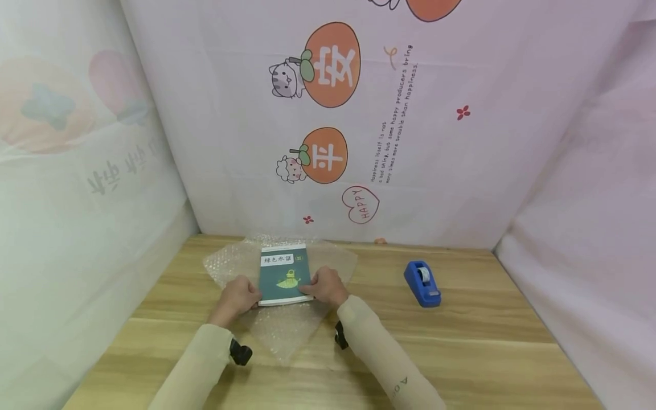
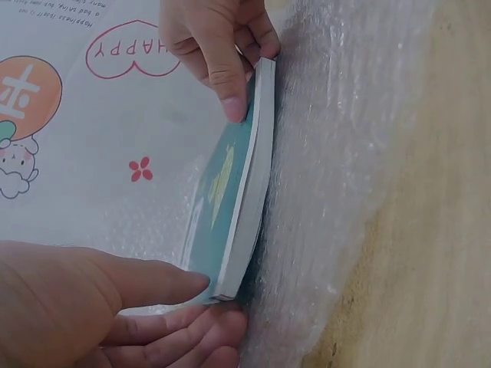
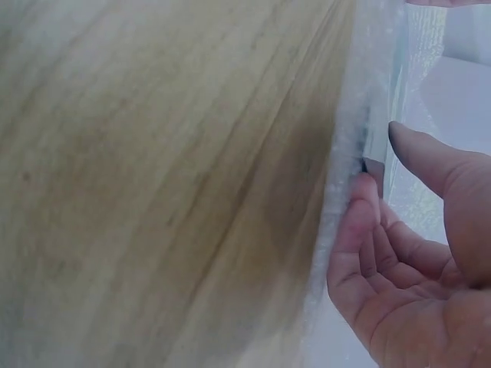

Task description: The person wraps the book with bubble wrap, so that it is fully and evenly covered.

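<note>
A green book [image 1: 279, 285] with a white title label and a yellow picture lies over a sheet of bubble wrap [image 1: 287, 336] on the table. Its near corners are pinched between thumb and fingers, the left one by my left hand [image 1: 237, 297] and the right one by my right hand [image 1: 328, 286]. The left wrist view shows the page edge of the book [image 2: 249, 199] facing me, with the bubble wrap [image 2: 337, 153] under it. In the right wrist view, my right hand [image 3: 414, 253] has its thumb on the cover and its fingers curled beneath the corner.
A blue tape dispenser [image 1: 422, 285] with a roll of tape stands on the wooden table [image 1: 461, 353], right of the bubble wrap. White printed cloth [image 1: 410, 142] hangs behind the table, and more cloth hangs at both sides.
</note>
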`<action>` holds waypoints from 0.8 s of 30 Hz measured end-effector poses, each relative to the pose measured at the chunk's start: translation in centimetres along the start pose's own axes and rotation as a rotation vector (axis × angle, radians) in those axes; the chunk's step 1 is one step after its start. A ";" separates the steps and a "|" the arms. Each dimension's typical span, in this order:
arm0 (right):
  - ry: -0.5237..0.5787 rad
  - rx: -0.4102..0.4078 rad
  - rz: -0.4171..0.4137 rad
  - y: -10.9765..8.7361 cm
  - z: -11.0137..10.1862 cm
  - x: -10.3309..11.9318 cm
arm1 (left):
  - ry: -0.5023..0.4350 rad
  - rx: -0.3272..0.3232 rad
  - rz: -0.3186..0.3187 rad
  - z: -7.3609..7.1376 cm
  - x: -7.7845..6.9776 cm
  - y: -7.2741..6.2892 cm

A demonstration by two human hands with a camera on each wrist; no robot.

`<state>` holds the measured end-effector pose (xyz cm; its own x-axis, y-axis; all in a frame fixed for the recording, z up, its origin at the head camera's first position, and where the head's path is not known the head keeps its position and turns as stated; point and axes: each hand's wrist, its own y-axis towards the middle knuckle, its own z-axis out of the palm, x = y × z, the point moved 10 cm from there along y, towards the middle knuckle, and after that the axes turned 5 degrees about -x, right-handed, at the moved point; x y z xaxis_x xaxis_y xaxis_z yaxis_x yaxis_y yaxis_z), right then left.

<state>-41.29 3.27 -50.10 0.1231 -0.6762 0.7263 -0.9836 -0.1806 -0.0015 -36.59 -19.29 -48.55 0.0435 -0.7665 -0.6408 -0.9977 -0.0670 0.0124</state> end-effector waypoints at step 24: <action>-0.300 0.213 -0.271 -3.6 -2.5 2.4 | 0.273 0.064 0.319 -1.9 -2.0 -3.4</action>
<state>-37.80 4.02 -46.65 0.4359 -0.7554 0.4892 -0.8653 -0.5013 -0.0030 -33.21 -18.74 -45.80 -0.2639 -0.8840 -0.3859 -0.9644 0.2340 0.1235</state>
